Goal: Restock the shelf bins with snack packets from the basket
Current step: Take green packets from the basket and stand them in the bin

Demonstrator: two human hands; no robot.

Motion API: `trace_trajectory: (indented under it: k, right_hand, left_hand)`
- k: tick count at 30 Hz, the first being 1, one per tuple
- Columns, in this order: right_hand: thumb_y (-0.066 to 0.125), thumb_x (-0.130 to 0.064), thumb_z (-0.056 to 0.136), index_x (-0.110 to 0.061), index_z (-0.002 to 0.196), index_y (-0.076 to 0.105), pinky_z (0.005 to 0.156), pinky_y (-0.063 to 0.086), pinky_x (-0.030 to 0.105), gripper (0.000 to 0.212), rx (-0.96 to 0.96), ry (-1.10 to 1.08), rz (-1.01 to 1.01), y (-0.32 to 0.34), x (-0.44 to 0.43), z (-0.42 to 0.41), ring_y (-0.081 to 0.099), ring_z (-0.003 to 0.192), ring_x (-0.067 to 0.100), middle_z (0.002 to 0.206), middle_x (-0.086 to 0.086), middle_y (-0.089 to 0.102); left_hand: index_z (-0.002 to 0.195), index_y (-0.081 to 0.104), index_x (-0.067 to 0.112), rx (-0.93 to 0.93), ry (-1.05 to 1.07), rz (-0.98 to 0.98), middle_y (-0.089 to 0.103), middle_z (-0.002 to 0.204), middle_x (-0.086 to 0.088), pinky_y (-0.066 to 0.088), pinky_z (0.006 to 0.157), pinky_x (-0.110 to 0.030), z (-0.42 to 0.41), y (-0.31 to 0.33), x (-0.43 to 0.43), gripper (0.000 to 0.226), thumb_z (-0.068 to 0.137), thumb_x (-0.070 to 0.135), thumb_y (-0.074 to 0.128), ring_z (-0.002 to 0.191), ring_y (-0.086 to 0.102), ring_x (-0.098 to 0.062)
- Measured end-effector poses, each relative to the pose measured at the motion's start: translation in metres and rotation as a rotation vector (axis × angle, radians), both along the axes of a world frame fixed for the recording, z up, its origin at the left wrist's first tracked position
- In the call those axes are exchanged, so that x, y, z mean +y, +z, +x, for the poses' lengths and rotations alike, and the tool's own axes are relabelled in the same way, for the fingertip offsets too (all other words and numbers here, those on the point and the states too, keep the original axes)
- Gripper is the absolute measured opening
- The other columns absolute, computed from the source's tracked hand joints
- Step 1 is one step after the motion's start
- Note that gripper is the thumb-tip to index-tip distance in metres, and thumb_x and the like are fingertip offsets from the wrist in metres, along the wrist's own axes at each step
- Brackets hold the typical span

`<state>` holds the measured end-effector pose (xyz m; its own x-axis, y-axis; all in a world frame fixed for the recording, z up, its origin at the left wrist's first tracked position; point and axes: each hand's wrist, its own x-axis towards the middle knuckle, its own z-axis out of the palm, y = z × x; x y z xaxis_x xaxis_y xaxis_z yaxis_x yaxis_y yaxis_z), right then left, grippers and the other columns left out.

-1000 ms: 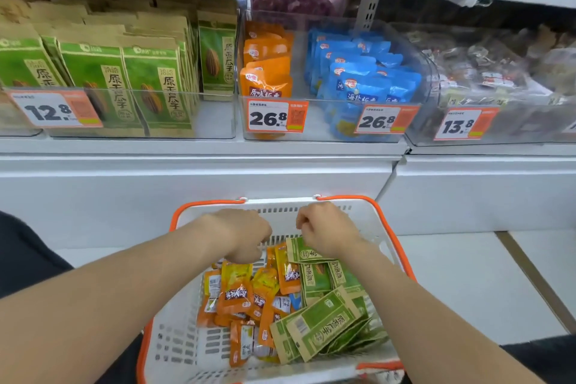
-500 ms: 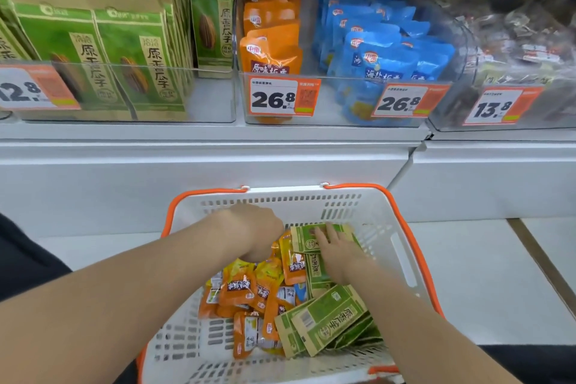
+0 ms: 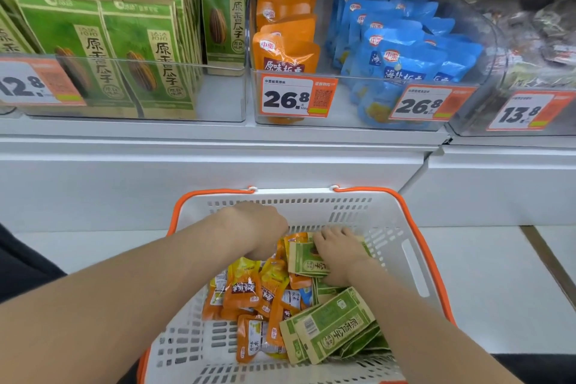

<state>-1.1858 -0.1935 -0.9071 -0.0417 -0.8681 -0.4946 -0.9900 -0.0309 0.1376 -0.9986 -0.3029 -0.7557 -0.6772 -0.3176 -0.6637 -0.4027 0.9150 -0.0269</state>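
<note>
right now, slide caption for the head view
Left hand and right hand reach into snack packets in the basket below shelf bins.

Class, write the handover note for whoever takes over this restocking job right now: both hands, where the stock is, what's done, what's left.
Left hand: down in the basket by the orange packets; fingers hidden, hold unclear.
Right hand: rests on a green packet in the basket; grip unclear.
Done: no packet lifted out yet.
Left: move the orange packets to the orange bin and the green ones to the green bin on the shelf.
</note>
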Motion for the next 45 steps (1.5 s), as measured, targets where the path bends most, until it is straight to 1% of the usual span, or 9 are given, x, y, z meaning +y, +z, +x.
trace_trajectory:
  k: [4, 8, 14, 21, 26, 30, 35, 40, 45]
  right_hand:
    - [0.072, -0.074, 0.073, -0.025, 0.138, 0.033, 0.095, 0.047, 0.043, 0.09, -0.162, 0.064, -0.171, 0.04, -0.012, 0.029, 0.061, 0.097, 0.026, 0.117, 0.002, 0.057]
    - [0.07, -0.077, 0.071, -0.015, 0.132, 0.043, 0.087, 0.045, 0.038, 0.091, -0.255, 0.165, -0.459, 0.084, -0.022, 0.06, 0.057, 0.087, 0.021, 0.109, 0.0, 0.057]
    - [0.067, -0.081, 0.072, -0.018, 0.122, 0.059, 0.087, 0.042, 0.041, 0.08, -0.339, 0.202, -0.914, 0.143, -0.025, 0.073, 0.057, 0.095, 0.02, 0.103, -0.005, 0.06]
    - [0.081, -0.026, 0.087, -0.029, 0.124, 0.051, 0.069, 0.058, 0.038, 0.047, -1.057, -0.444, -1.314, 0.203, -0.029, 0.082, 0.07, 0.079, 0.015, 0.094, -0.01, 0.069]
    - [0.079, -0.025, 0.092, -0.032, 0.117, 0.062, 0.064, 0.061, 0.052, 0.031, -1.249, -0.403, -1.299, 0.243, -0.04, 0.106, 0.074, 0.076, 0.024, 0.09, -0.002, 0.073]
    - [0.081, -0.02, 0.09, -0.026, 0.127, 0.063, 0.07, 0.06, 0.041, 0.041, -1.133, -0.306, -1.41, 0.284, -0.047, 0.115, 0.071, 0.085, 0.017, 0.098, -0.014, 0.07]
    - [0.076, -0.014, 0.095, -0.019, 0.125, 0.06, 0.081, 0.057, 0.042, 0.035, -0.948, -0.081, -1.659, 0.33, -0.068, 0.115, 0.069, 0.099, 0.015, 0.109, -0.008, 0.069]
    - [0.068, -0.021, 0.098, -0.022, 0.131, 0.058, 0.075, 0.055, 0.046, 0.034, -0.589, 0.022, -1.538, 0.35, -0.116, 0.105, 0.065, 0.098, 0.021, 0.112, -0.005, 0.065]
    - [0.068, -0.03, 0.098, -0.028, 0.129, 0.053, 0.065, 0.046, 0.037, 0.034, -0.22, 0.058, -1.236, 0.361, -0.163, 0.106, 0.065, 0.094, 0.028, 0.107, -0.002, 0.068]
  left_hand:
    - [0.135, 0.051, 0.018, 0.057, 0.081, 0.054, 0.062, 0.107, 0.0, 0.057, 0.082, -0.04, 0.004, 0.008, -0.007, 0.041, 0.099, 0.035, 0.061, 0.095, 0.065, -0.023]
    - [0.126, 0.049, 0.025, 0.184, 0.186, 0.13, 0.06, 0.118, 0.003, 0.055, 0.094, -0.044, 0.017, 0.02, -0.021, 0.07, 0.076, 0.059, 0.084, 0.105, 0.061, -0.022]
    - [0.078, 0.064, 0.029, 0.455, 0.299, 0.218, 0.067, 0.077, 0.007, 0.048, 0.068, -0.032, 0.041, 0.052, -0.043, 0.033, 0.085, 0.058, 0.078, 0.076, 0.063, -0.017]
    - [0.085, 0.067, 0.029, 0.858, 0.415, 0.336, 0.072, 0.08, 0.008, 0.05, 0.065, -0.027, 0.067, 0.109, -0.054, 0.027, 0.102, 0.049, 0.061, 0.074, 0.066, -0.007]
    - [0.073, 0.058, 0.025, 1.158, 0.424, 0.263, 0.061, 0.065, 0.016, 0.04, 0.058, -0.022, 0.073, 0.141, -0.046, 0.046, 0.11, 0.047, 0.041, 0.059, 0.054, -0.001]
    - [0.105, 0.063, 0.031, 1.453, 0.374, 0.095, 0.067, 0.084, 0.015, 0.048, 0.068, -0.036, 0.077, 0.153, -0.045, 0.032, 0.113, 0.044, 0.035, 0.077, 0.063, -0.005]
    - [0.135, 0.055, 0.019, 1.743, 0.471, -0.488, 0.059, 0.124, 0.002, 0.043, 0.094, -0.048, 0.07, 0.166, -0.052, 0.033, 0.105, 0.03, 0.045, 0.112, 0.051, -0.023]
    - [0.153, 0.033, 0.01, 1.289, 0.759, -0.683, 0.015, 0.169, -0.013, 0.026, 0.115, -0.063, 0.072, 0.165, -0.065, 0.078, 0.083, 0.025, 0.065, 0.155, 0.015, -0.036]
    - [0.164, -0.01, 0.014, 0.988, 0.803, -0.586, -0.021, 0.172, -0.009, 0.011, 0.12, -0.07, 0.075, 0.157, -0.077, 0.108, 0.09, 0.041, 0.064, 0.158, -0.012, -0.04]
